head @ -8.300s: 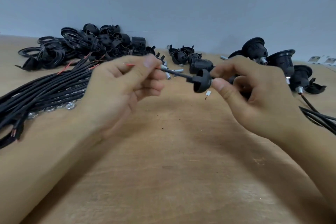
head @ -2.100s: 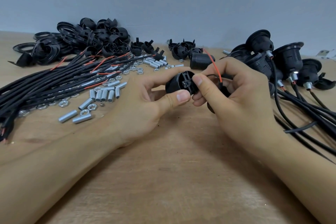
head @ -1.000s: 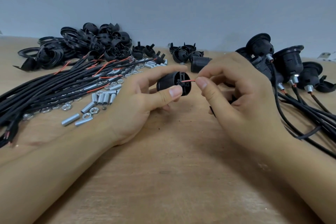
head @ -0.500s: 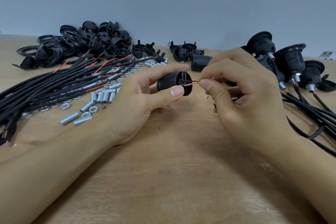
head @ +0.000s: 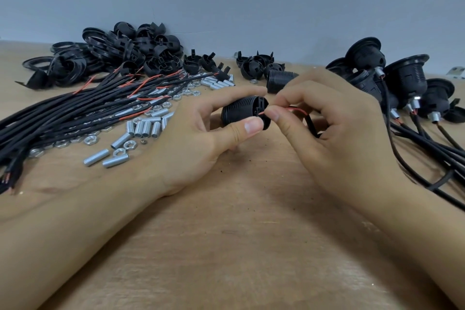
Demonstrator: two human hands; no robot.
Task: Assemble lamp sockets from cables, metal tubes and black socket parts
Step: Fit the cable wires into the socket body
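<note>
The red wire (head: pixel 293 110) now sits closer to the socket body (head: pixel 245 113) than half a second ago. The left hand (head: pixel 198 138) grips the body – long side lying left to right – above the table (head: pixel 226 234) middle. The right hand (head: pixel 334 133) pinches the wire just right of it – tip pointing left.

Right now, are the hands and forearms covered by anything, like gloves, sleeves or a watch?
No. The left hand and right hand are bare, without gloves, rings or tape. Both forearms are bare as far as the frame shows, with no sleeves, watch or wristband. Fingernails are short and unpainted.
</note>
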